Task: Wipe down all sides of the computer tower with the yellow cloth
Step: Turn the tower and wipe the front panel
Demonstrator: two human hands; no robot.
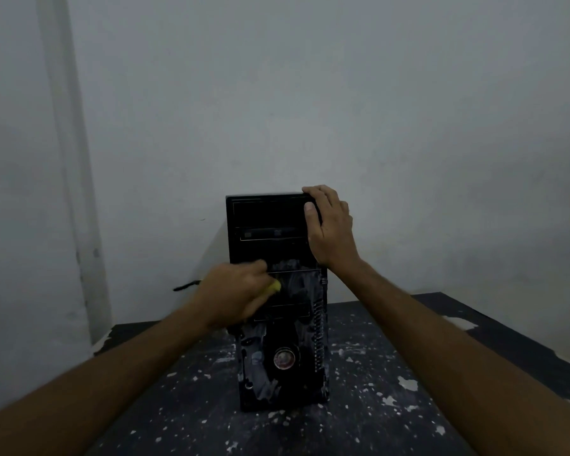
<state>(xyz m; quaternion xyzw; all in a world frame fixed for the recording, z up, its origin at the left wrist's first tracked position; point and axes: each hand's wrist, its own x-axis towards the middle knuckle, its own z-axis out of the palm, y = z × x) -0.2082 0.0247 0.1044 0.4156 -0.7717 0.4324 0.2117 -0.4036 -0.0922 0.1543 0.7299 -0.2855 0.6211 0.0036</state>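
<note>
Head view: the computer tower (pixel 278 291) is stood upright on the desk (pixel 408 373), steadied at its top right corner by the right hand (pixel 329 225); the yellow cloth (pixel 274 286) is clenched in the left hand (pixel 234 291), pressed mid-front.

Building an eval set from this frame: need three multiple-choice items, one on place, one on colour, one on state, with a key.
1. Where does the right hand rest?
A. on the tower's top right corner
B. flat on the table
C. on the wall

2. What colour is the cloth?
A. red
B. yellow
C. white

3. How does the computer tower stand?
A. on its side
B. upside down on the floor
C. upright on the table

Key: 1 A, fingers wrap over the upper corner; 2 B, yellow shows under the left hand; 3 C, the front panel faces the camera, drive bays on top.
</note>
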